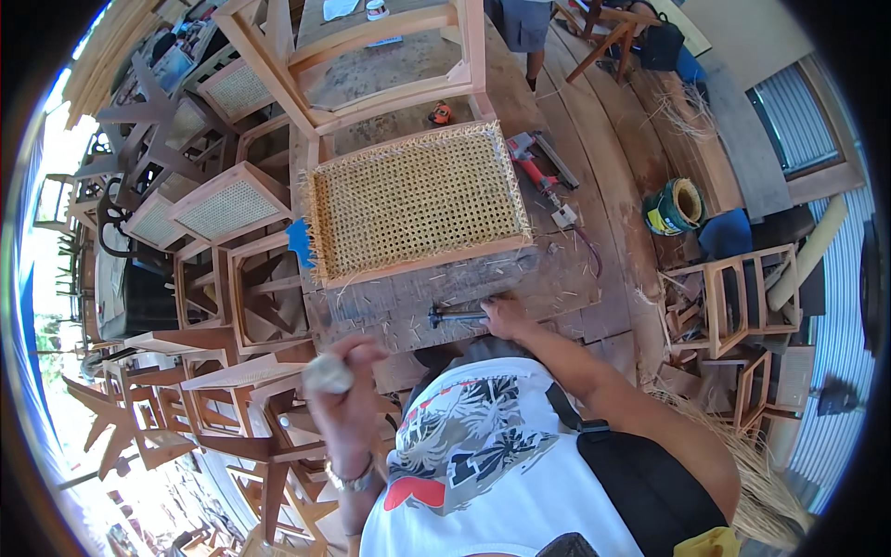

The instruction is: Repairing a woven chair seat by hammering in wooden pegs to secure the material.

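The right hand (pixel 509 318) has its fingers wrapped on the handle end of a hammer (pixel 457 317) on the table (pixel 348 312), just nearer than the woven cane seat (pixel 418 200). The left hand's (pixel 345 408) fingers grasp a blurred pale thing (pixel 328 375). A nail gun (pixel 531 169), tape measure (pixel 441 113) and wooden frame (pixel 471 46) crowd the seat.

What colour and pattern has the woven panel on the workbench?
The woven panel is straw-yellow with rows of small holes, clearest in the head view.

wooden table (pixel 371 314), cane panel (pixel 418 200), nail gun (pixel 532 174)
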`<action>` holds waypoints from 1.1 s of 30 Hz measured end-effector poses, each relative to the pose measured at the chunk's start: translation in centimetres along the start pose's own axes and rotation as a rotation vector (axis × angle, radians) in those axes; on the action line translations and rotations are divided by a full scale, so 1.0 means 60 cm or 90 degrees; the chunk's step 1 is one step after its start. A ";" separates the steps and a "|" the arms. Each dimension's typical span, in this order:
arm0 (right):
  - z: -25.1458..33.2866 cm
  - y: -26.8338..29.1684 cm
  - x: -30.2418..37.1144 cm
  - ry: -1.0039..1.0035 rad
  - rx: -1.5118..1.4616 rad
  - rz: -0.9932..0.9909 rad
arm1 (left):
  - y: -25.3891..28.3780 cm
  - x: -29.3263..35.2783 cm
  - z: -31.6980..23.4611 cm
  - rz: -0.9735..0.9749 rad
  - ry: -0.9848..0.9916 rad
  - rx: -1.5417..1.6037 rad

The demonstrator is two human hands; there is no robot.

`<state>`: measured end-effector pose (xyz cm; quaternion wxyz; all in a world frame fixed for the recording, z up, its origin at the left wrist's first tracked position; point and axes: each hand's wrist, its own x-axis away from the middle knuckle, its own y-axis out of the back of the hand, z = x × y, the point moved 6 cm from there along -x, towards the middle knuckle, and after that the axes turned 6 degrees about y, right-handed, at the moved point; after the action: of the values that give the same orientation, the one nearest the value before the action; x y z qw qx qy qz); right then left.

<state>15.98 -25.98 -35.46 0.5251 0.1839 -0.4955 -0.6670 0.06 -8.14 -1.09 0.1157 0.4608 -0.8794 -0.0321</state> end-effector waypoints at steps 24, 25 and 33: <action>-0.043 0.023 0.015 -0.186 0.025 0.011 | -0.440 -0.342 0.254 0.415 -0.245 -0.726; -0.049 0.017 0.018 -0.194 0.036 0.002 | -0.439 -0.339 0.251 0.442 -0.263 -0.696; -0.093 -0.030 0.039 -0.180 0.074 0.016 | -0.319 -0.318 0.273 0.457 -0.306 -0.744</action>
<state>18.43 -30.75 -38.80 0.4468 0.1120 -0.6048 -0.6497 22.08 -4.32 -23.43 0.1498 -0.0130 -0.8168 -0.5569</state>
